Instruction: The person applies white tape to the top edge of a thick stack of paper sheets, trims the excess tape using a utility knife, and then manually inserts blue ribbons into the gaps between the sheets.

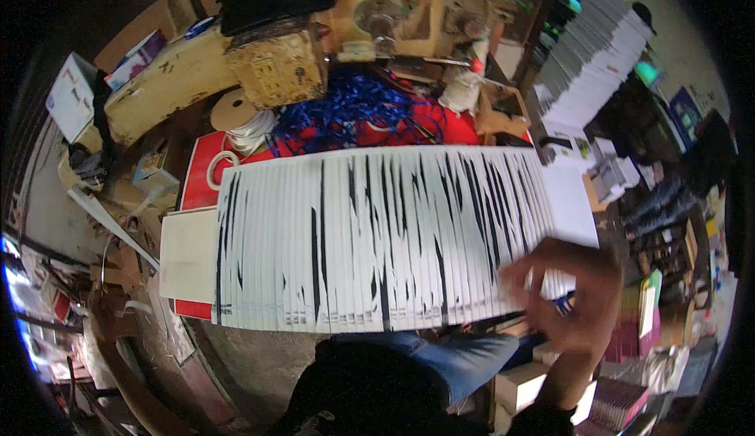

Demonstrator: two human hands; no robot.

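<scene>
Hovering right hand (570, 294), fingers spread — fanned booklets (377, 239) beneath; blue cord (354, 106), paper stacks (590, 58) behind

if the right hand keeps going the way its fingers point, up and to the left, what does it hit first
Most likely the fanned row of white printed sheets: the right hand is blurred, its fingers already at that row's lower right end. Depth is unclear.

Fanned row of printed sheets (377, 239) spans the middle, L to R, lying on the work surface (200, 172). Right hand (570, 298) at the row's lower R corner, over the sheet ends. Behind the row – tangle of cord (354, 110), w/ a tape roll (236, 114) to its L. Further back, the old machine (291, 51). Far R, beyond the row – a tall stack of sheets (590, 58). Flat board (187, 255) sits at the row's L end. Person's knee (440, 357) just below the row.
</scene>
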